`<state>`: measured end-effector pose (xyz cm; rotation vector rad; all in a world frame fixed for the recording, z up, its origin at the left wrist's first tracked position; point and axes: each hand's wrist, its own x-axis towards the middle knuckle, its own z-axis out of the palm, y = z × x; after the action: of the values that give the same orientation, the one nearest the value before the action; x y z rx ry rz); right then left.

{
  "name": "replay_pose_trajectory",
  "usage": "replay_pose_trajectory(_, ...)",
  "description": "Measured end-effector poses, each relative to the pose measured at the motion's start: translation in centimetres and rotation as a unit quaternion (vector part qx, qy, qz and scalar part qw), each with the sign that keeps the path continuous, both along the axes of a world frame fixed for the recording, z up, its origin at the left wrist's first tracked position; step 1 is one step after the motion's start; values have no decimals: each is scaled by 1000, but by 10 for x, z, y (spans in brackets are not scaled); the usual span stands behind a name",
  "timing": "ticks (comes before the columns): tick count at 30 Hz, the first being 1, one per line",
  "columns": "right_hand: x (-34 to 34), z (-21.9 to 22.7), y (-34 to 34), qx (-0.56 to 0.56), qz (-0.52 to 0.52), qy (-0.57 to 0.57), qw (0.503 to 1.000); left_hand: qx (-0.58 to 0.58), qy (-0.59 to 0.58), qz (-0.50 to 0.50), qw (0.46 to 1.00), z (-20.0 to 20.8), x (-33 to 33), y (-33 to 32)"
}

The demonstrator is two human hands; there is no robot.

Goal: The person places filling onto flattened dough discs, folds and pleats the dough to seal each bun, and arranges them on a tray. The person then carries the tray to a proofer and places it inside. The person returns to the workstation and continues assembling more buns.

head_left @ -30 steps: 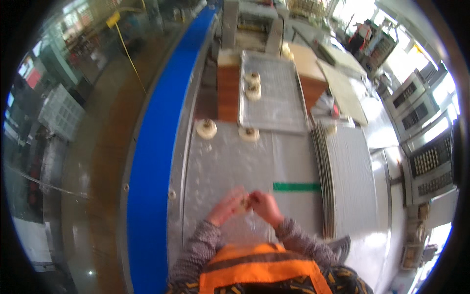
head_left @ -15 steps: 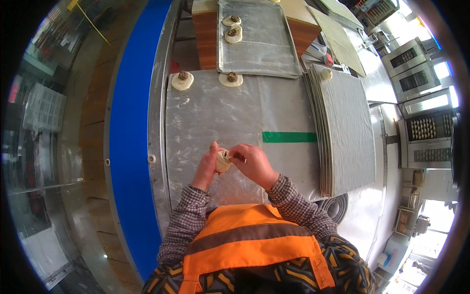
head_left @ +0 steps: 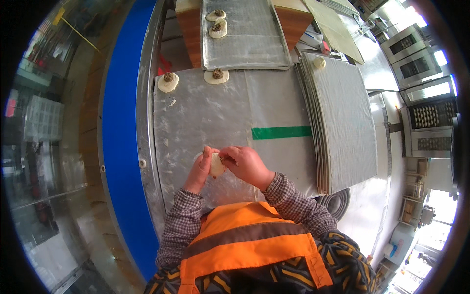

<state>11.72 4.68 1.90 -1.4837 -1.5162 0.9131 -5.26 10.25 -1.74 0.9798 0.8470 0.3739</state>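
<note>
My left hand [head_left: 200, 169] cups a pale, filled dough bun [head_left: 216, 165] above the metal worktop [head_left: 196, 117]. The fingers of my right hand [head_left: 245, 164] pinch the bun's edge from the other side. At the worktop's far edge lie two flat dough rounds, each topped with a lump of dark brown filling: the left round [head_left: 168, 82] near the corner and the right round [head_left: 217, 76] just before the tray. My fingers partly hide the bun's top, so I cannot see how far it is closed.
Beyond the worktop, a metal tray [head_left: 249, 49] carries two more dough pieces with filling [head_left: 218, 28]. On the right stands a stack of cloth-covered boards [head_left: 342, 127] with a small dough piece [head_left: 319, 62] on it. A green strip [head_left: 281, 133] crosses the worktop; a blue band [head_left: 120, 147] runs along the left.
My view has shifted slightly, so the tray and worktop sit farther left. The bun has turned in my left hand; its dark opening, visible before, is now hidden.
</note>
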Motion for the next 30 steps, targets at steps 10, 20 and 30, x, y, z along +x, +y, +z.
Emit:
replay_pose_trajectory(10,17,-4,2,160,77,-68,982,-32,10,81,996,27,11,-14)
replay_pose_trajectory(20,5,4,8,10,127,-27,991,6,20,225,974,21,11,-17)
replay_pose_trajectory(30,-10,-1,40,102,238,-158,953,-297,-8,85,951,-7,-23,26)
